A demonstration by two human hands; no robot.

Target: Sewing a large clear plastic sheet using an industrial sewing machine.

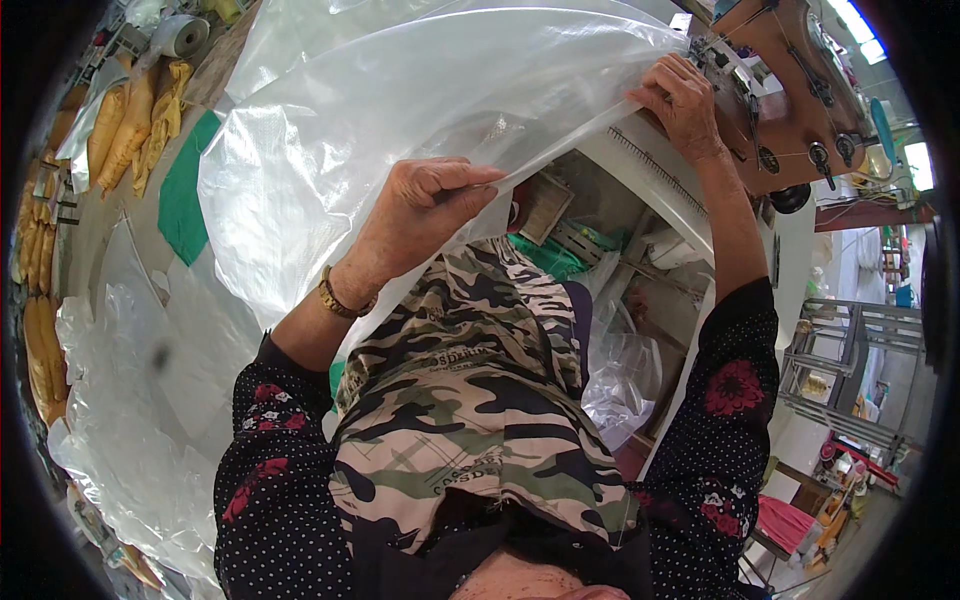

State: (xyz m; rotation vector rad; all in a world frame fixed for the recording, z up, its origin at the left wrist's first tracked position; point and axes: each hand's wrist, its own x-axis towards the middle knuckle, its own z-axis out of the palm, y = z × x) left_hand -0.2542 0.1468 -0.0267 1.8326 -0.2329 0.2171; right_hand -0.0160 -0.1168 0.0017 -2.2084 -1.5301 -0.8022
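A large translucent white plastic sheet [330, 130] spreads across the upper middle, its near edge drawn taut between my hands. My left hand [425, 205] pinches that edge, thumb against fingers, above my lap. Farther off to the right, my right hand [682, 105] grips the same edge with curled fingers, close beside the sewing machine [775, 90]. The brown machine carries thread guides and tension dials on its near side. At the machine's needle end the sheet's corner passes in; the needle itself is too small to make out.
A pale sewing table [650, 175] with a ruler strip lies under my right forearm. More clear plastic sheeting [140, 410] heaps at the left, near a green piece [188, 190] and yellow bundles [130, 130]. Metal racks [855, 350] and a pink-covered stool [783, 522] stand at the right.
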